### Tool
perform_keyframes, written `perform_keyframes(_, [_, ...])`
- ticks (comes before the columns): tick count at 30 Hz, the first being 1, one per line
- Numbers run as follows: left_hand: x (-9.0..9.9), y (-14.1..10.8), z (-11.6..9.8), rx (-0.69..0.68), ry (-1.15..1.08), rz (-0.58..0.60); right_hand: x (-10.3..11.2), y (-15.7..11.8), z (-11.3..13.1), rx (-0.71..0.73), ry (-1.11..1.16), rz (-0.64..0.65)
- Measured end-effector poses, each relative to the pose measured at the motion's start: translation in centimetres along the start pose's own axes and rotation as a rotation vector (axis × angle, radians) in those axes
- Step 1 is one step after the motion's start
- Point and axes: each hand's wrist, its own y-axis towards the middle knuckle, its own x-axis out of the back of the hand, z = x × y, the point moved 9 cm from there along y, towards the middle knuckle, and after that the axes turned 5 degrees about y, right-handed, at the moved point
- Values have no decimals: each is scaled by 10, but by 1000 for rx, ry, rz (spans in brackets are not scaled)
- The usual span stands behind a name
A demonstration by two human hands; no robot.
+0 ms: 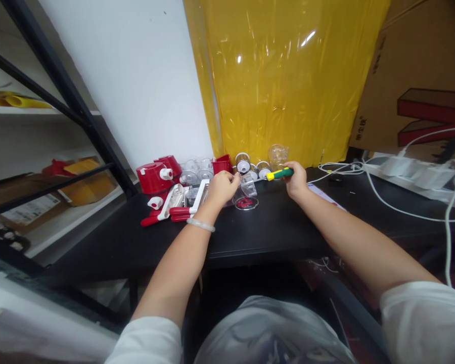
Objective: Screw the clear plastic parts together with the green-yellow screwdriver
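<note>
My right hand (298, 182) is closed around the green and yellow handle of a screwdriver (281, 173), its shaft pointing left. My left hand (223, 188) pinches the upper edge of a clear plastic part (249, 188), where the shaft's end meets it; the exact contact is blurred. Just below lies a clear round dish (246, 203) with small red pieces in it. Several drum-like cylinders (243, 164) stand behind the fingers. Beside my left wrist are white frames with red handles (180, 213).
Red housings (150, 178), clear cups (190, 174) and a red hopper (222, 165) line the back left of the black table (265, 235). Another clear part (278, 154) stands behind the screwdriver. A paper sheet (326, 196), white cables and a power strip (413, 177) lie right.
</note>
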Motion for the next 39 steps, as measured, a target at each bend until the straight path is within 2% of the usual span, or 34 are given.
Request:
perform_keyframes(3, [1, 1, 1, -5, 12, 12, 4, -2, -1, -2, 49, -81])
perform_keyframes(15, [-1, 4, 13, 43, -10, 21, 0, 1, 2, -11, -297, -52])
perform_keyframes(20, [-2, 4, 15, 42, -18, 13, -6, -1, 0, -73, -226, -11])
perform_keyframes(31, [-3, 5, 15, 45, -26, 14, -8, -5, -3, -134, -76, -42])
perform_keyframes(35, [-2, 4, 15, 45, -31, 14, -13, -6, 1, -106, -22, 9])
perform_keyframes(39, [-2, 4, 15, 52, -40, 19, -9, -2, 1, -67, -71, 8])
